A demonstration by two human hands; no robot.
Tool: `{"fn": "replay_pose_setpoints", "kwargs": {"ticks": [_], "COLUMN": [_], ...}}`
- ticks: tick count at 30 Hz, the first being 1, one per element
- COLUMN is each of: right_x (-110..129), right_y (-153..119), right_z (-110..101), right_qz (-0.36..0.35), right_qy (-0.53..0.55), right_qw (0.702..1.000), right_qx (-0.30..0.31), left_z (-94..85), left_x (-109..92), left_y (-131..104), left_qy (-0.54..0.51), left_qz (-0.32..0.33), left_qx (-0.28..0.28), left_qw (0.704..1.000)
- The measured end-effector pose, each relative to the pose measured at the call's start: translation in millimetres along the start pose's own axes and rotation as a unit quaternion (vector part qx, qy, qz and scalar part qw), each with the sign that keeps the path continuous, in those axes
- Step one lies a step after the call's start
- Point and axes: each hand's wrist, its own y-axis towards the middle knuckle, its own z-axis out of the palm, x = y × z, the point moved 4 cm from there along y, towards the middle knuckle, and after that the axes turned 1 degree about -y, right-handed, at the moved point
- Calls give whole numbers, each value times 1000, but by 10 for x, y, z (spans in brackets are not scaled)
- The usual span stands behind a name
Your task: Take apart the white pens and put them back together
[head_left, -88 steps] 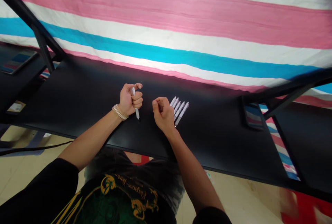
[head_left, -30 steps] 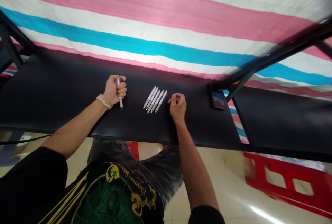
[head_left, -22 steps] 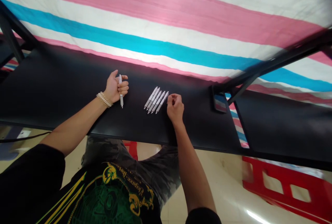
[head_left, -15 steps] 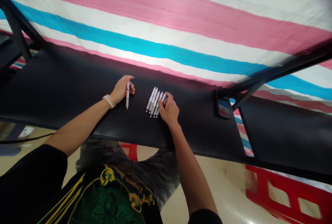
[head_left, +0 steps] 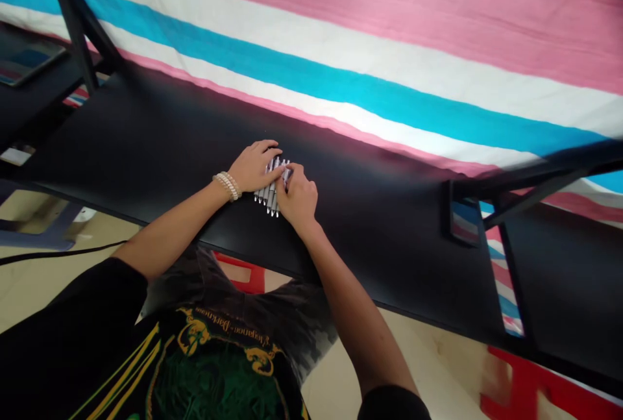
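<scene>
Several white and grey pens (head_left: 267,194) lie side by side in a slanted row on the black table (head_left: 360,212). From the left, my left hand (head_left: 253,168), with a beaded bracelet at its wrist, reaches over their upper part, fingers and thumb around the row. My right hand (head_left: 298,196) is curled against the right side of the row, thumb and forefinger at the rightmost pens. The two hands nearly meet over the pens and cover parts of them.
A phone (head_left: 464,220) lies at the right by a black metal support (head_left: 530,180). Striped pink, white and blue cloth (head_left: 316,76) hangs behind the table. Red stools (head_left: 516,387) stand below, and a dark cable (head_left: 63,253) runs at the left.
My left hand has moved right with its pen to the row, and that pen is no longer apart from the others. The row has shifted left, and the view has turned slightly.
</scene>
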Motion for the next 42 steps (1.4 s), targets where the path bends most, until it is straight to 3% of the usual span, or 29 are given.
{"fn": "replay_pose_setpoints", "kwargs": {"ticks": [6, 17, 24, 31, 37, 40, 42], "right_x": [209, 201, 183, 159, 90, 45, 55], "right_y": [12, -18, -55, -69, -38, -23, -23], "right_z": [73, 81, -39, -157, -193, -198, -196], "right_qz": [-51, -88, -77, -78, -86, -44, -25], "right_qy": [12, 43, 80, 13, 46, 150, 244], "right_qw": [998, 995, 992, 991, 993, 988, 970], "right_qx": [24, 30, 55, 105, 64, 16, -1], "left_z": [-140, -141, -142, -134, -159, -261, -335], "left_x": [130, 146, 155, 150, 138, 134, 133], "left_y": [-70, -57, -70, -71, -68, -51, -47], "left_qy": [-14, -35, -21, -21, -42, -104, -202], "left_qz": [-19, -19, -15, -17, -38, -58, -78], "left_qx": [-12, -4, 4, -1, -34, -88, -124], "left_qw": [1000, 999, 1000, 1000, 998, 989, 968]}}
